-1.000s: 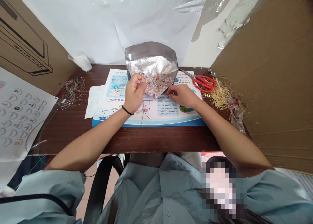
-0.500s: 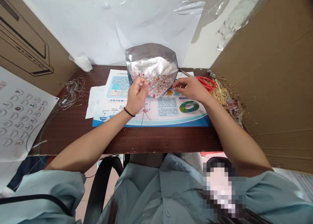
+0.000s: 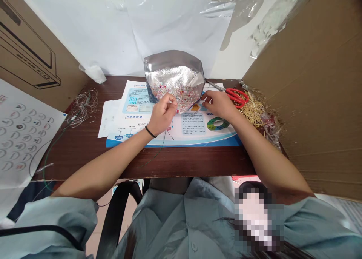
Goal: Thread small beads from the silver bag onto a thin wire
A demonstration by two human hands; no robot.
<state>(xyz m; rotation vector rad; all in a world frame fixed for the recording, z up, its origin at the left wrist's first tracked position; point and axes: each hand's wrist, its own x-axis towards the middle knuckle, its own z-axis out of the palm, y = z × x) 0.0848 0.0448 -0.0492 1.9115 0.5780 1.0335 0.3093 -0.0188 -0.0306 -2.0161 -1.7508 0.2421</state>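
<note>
An open silver foil bag point(image 3: 175, 72) holds many small coloured beads point(image 3: 185, 96). In front of the beads, my left hand point(image 3: 164, 111) is closed in a pinch, with a thin dark thread point(image 3: 163, 144) trailing from under it over the printed sheet and the table edge. My right hand point(image 3: 217, 103) is closed too, thumb and fingertips pinched together beside the bag's lower right edge. Whatever lies between those fingertips is too small to make out.
Red-handled scissors point(image 3: 237, 97) lie right of the bag, against a pile of thin golden sticks point(image 3: 251, 110). Tangled clear line point(image 3: 85, 106) lies on the left. A printed sheet point(image 3: 181, 132) covers the table's middle. Cardboard walls point(image 3: 319, 93) stand on both sides.
My left hand has moved slightly right and down, in front of the beads. The right hand has shifted a little right, away from the bag's edge, and more of the scissors shows.
</note>
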